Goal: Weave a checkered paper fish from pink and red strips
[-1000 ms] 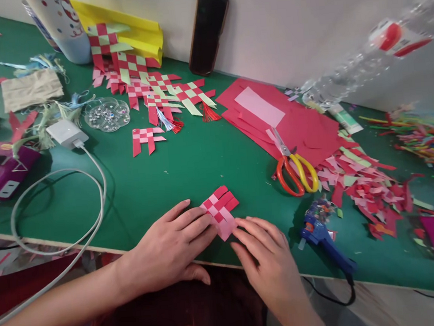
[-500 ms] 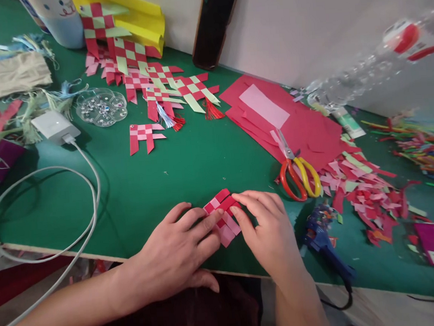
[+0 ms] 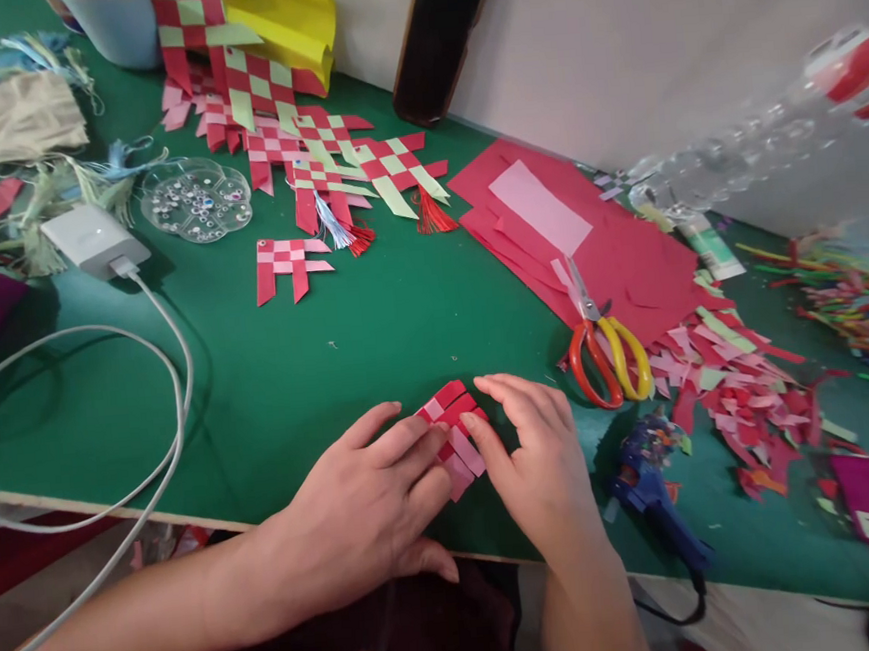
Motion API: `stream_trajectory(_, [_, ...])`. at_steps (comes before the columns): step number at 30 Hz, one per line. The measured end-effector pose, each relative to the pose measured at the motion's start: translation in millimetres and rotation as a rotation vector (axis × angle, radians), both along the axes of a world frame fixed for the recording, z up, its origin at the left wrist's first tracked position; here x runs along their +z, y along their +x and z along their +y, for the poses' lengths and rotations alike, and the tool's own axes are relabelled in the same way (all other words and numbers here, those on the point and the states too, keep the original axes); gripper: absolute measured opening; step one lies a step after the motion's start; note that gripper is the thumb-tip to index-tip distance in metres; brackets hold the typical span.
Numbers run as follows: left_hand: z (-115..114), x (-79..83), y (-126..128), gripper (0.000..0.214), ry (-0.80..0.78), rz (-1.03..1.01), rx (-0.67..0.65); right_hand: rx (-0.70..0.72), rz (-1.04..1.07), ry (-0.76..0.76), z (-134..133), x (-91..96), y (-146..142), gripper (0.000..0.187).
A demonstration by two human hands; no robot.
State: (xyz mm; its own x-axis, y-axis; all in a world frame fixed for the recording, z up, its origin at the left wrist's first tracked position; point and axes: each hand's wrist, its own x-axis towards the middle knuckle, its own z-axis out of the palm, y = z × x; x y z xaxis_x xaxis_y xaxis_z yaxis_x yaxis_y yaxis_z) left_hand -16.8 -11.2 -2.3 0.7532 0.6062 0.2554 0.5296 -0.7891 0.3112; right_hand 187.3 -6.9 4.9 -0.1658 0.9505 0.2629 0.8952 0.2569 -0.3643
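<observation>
Red-and-pink woven paper point(image 3: 460, 446) lies by the near edge of the green tabletop point(image 3: 376, 340), under the flattened, pressing fingers of the left hand point(image 3: 377, 501); the right hand point(image 3: 539, 458) has thumb and forefinger parted at the strip ends. Interlacing seems underway, and the next move likely calls for keeping strips snug. Open room spreads far and left; scissors point(image 3: 590, 310) and a glue gun point(image 3: 647, 489) limit the right.

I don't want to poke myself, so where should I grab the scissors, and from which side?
Best take the scissors by the red and yellow handle loops, probably with the right hand, coming from the near side, left of the blue glue gun. The handle loops lie nearest, while the blades point away over the red paper sheets.
</observation>
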Motion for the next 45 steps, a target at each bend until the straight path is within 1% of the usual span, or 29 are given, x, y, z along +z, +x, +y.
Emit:
stream_trajectory(2, [0,-3.2,1,0.071,0.000,-0.002,-0.001,-0.004,-0.018,-0.020,0,-1.5,0,0.024])
stream_trajectory(6, [-1,-8.7,1,0.069,0.011,0.007,-0.004,-0.008,-0.004,-0.010,-1,-1.3,0,0.021])
stream_trajectory(10, [-1,-7.3,-1,0.064,-0.009,0.020,-0.009,0.017,0.039,0.025,-12,3.0,3,0.019])
stream_trajectory(11, [0,-6.1,-1,0.060,-0.023,0.017,-0.007,0.021,0.046,0.023,-17,3.9,4,0.018])
stream_trajectory(14, [2,-2.8,-3,0.032,-0.089,-0.020,-0.005,0.025,0.054,-0.005,-33,3.9,5,0.016])
stream_trajectory(15, [3,-2.2,-4,0.026,-0.109,-0.038,-0.007,0.025,0.050,-0.011,-38,3.1,4,0.017])
stream_trajectory(18, [6,-1.4,-5,0.030,-0.152,-0.071,0.005,0.024,0.018,-0.019,-51,-0.7,-1,0.022])
stream_trajectory(21, [8,-0.5,-2,0.029,-0.189,-0.076,0.038,0.010,-0.019,-0.026,-57,-3.5,-6,0.026])
stream_trajectory(26, [9,0.8,5,0.020,-0.214,-0.094,0.085,0.001,-0.034,-0.037,-57,-3.7,-7,0.026])
stream_trajectory(31, [9,3.0,8,0.020,-0.250,-0.115,0.129,-0.008,-0.019,-0.062,-57,-4.7,-6,0.026])
stream_trajectory(34, [9,3.2,8,0.021,-0.262,-0.120,0.127,-0.021,-0.016,-0.068,-57,-5.5,-6,0.027])
stream_trajectory(37, [10,0.5,6,0.022,-0.225,-0.154,0.094,-0.032,-0.018,-0.076,-58,-5.8,-6,0.027])
stream_trajectory(40, [11,-1.7,0,0.024,-0.164,-0.153,0.018,-0.041,-0.022,-0.074,-58,-6.7,-6,0.025])
stream_trajectory(42, [10,-0.3,-6,0.026,-0.133,-0.115,-0.018,-0.043,-0.023,-0.068,-58,-8.1,-6,0.025])
stream_trajectory(45, [8,5.3,-15,0.031,-0.084,-0.084,-0.011,-0.044,-0.017,-0.052,-59,-11.2,-5,0.025])
